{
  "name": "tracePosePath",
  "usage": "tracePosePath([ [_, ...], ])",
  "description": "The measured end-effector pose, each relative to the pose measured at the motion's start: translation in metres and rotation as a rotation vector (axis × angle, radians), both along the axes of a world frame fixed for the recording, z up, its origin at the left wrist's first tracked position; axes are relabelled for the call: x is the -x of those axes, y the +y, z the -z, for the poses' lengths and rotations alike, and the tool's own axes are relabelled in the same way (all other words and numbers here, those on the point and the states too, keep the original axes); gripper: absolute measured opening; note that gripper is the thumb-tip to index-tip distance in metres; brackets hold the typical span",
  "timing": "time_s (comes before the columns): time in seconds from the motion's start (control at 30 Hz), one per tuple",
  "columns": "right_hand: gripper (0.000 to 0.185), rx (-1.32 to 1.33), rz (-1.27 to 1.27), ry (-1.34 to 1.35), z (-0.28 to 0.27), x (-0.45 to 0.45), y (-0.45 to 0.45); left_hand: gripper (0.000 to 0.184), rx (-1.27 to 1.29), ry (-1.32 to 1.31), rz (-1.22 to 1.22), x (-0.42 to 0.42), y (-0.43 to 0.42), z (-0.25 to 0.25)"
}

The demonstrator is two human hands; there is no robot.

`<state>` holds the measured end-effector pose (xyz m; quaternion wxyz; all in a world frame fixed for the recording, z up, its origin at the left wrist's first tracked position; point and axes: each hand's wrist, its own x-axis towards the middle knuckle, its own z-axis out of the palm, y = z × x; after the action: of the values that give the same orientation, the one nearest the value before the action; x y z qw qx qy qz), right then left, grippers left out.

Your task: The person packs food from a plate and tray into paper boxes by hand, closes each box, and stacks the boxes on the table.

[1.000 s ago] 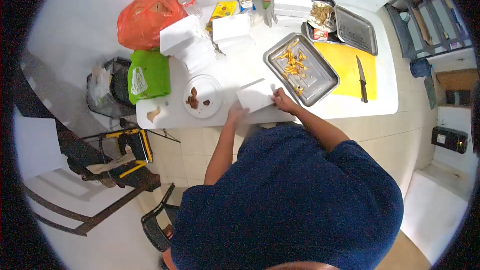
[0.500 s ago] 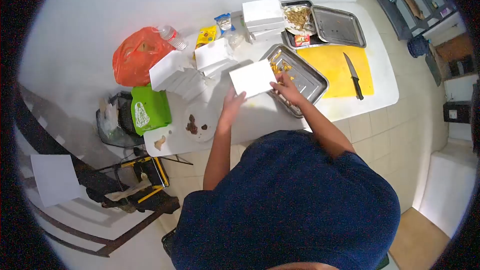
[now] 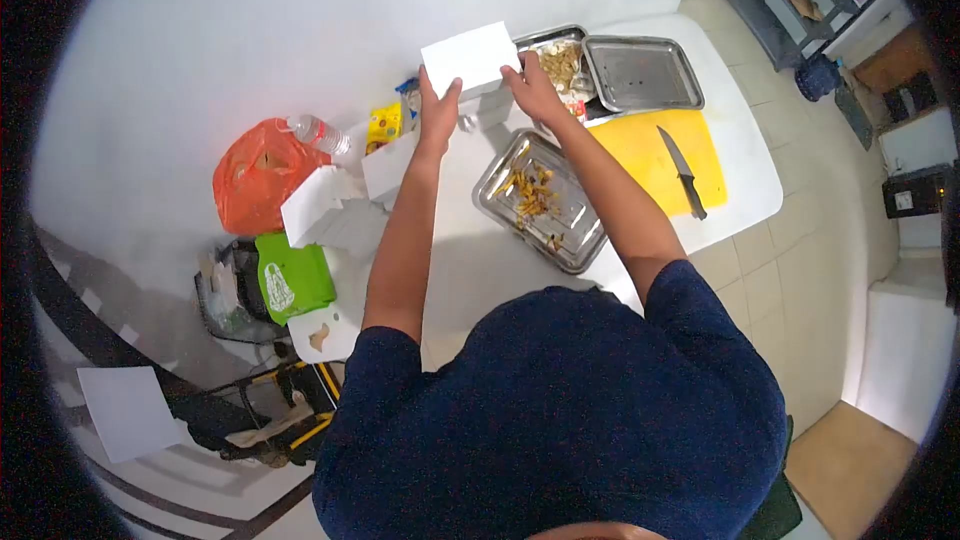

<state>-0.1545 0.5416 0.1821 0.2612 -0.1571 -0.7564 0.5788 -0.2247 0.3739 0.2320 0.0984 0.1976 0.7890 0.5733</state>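
A closed white box [image 3: 470,52] is held at the back of the table, near the wall. My left hand [image 3: 438,112] grips its left front corner and my right hand [image 3: 534,90] its right side. Below it, white sides of what looks like a box stack show between my arms. To my right hand's side lies a plate of pale brown food pieces [image 3: 562,65] in a metal tray. Nearer to me, a metal tray [image 3: 585,202] contains yellow-brown food strips [image 3: 530,190], partly under my right forearm.
A knife [image 3: 682,172] lies on a yellow cutting board [image 3: 630,150]; another metal tray [image 3: 645,75] is behind it. At left are white boxes [image 3: 335,210], a plastic bottle [image 3: 320,134], a yellow packet [image 3: 384,126], a red bag [image 3: 262,175] and a green bag [image 3: 296,278].
Both hands have carried the white box from above the front tray away from me to the back of the table. The food strips in the tray are now more exposed.
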Motion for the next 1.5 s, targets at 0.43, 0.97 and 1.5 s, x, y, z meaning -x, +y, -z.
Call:
tracePosePath([
  [0.43, 0.057, 0.144, 0.052, -0.097, 0.062, 0.041, 0.015, 0.045, -0.042, -0.136, -0.082, 0.06, 0.021, 0.065],
  [0.97, 0.064, 0.394, -0.101, -0.172, 0.023, 0.051, 0.022, 0.051, -0.344, -0.356, -0.061, 0.071, 0.026, 0.064],
  [1.5, 0.062, 0.433, -0.184, -0.053, 0.048, -0.094, -0.059, 0.078, -0.211, -0.435, 0.053, -0.068, -0.091, 0.051],
])
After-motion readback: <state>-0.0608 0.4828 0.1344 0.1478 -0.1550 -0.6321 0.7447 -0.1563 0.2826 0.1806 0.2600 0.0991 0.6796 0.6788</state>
